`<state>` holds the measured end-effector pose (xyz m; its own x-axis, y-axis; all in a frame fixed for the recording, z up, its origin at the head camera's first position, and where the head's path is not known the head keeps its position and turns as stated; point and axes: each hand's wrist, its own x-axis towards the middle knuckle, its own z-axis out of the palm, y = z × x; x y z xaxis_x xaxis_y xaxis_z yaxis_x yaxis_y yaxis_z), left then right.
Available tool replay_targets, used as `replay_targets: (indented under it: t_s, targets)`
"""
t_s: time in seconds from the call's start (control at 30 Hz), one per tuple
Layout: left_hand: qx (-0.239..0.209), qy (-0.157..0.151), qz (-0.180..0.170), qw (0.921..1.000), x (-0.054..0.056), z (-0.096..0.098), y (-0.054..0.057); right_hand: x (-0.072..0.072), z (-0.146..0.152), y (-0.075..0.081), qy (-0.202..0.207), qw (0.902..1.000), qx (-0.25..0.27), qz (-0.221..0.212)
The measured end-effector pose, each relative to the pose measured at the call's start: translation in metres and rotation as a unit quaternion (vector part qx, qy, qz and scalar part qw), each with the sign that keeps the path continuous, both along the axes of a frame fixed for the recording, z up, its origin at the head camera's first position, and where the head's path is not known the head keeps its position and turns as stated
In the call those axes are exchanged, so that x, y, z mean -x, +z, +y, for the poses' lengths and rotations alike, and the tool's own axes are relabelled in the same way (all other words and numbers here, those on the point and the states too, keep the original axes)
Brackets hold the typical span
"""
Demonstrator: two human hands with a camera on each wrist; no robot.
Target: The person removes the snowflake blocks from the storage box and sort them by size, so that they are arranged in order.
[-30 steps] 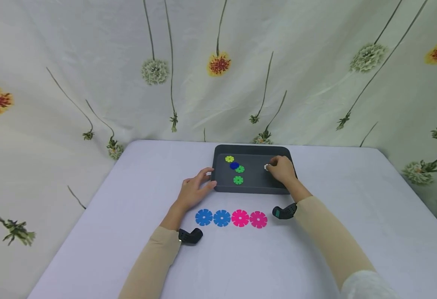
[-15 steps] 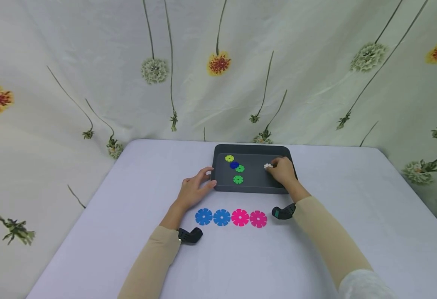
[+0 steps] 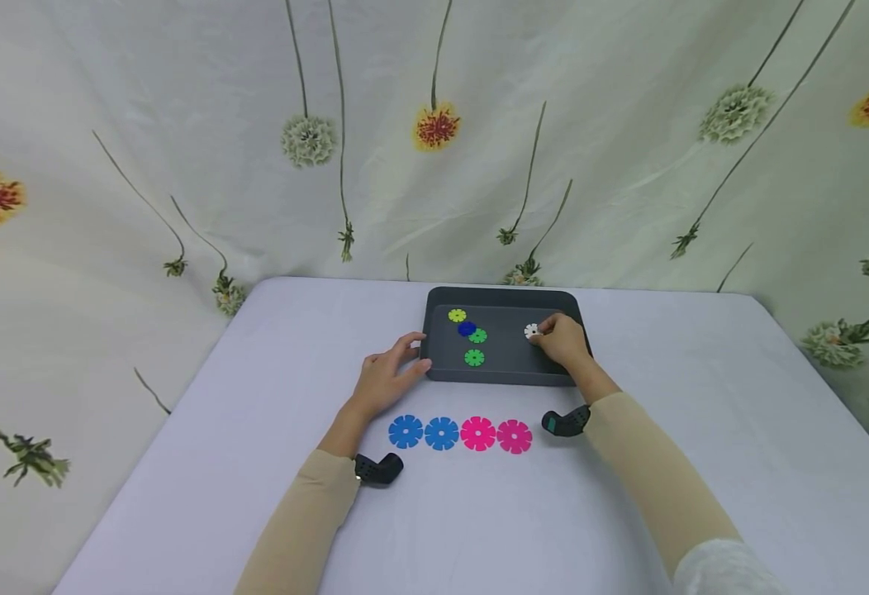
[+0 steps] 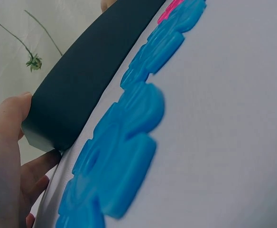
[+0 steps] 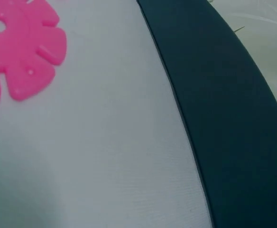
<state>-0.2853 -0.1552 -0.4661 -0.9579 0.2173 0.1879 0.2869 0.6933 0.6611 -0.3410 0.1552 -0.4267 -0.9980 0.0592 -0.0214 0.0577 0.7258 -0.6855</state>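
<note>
In the head view my right hand (image 3: 564, 340) pinches a white notched building disc (image 3: 530, 330) inside the right part of a dark grey tray (image 3: 512, 359). My left hand (image 3: 386, 376) touches the tray's left side, its thumb at the front left corner. From the left wrist view, a fingertip lies at the rim of the tray (image 4: 77, 80) and other fingers sit low at its corner. The right wrist view shows the tray's front wall (image 5: 214, 95) but not the hand.
Inside the tray lie a yellow disc (image 3: 457, 316), a dark blue disc (image 3: 467, 329) and two green discs (image 3: 474, 358). In front of it, two blue discs (image 3: 406, 431) and two pink discs (image 3: 477, 434) form a row on the white table (image 3: 434, 521).
The white disc tilts and turns in my right fingers, with more of its face showing now. My left hand and the other discs stay where they were.
</note>
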Motion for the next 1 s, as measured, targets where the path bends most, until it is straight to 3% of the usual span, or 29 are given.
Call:
replay_targets:
  t_s: [0.43, 1.0]
  targets:
    - [-0.01, -0.002, 0.002, 0.9999, 0.0, -0.001, 0.0, 0.005, -0.001, -0.001, 0.018, 0.9998, 0.004, 0.007]
    - [-0.008, 0.001, -0.007, 0.9999, -0.004, 0.001, 0.004, 0.014, -0.006, 0.002, 0.01, 0.9995, -0.01, -0.028]
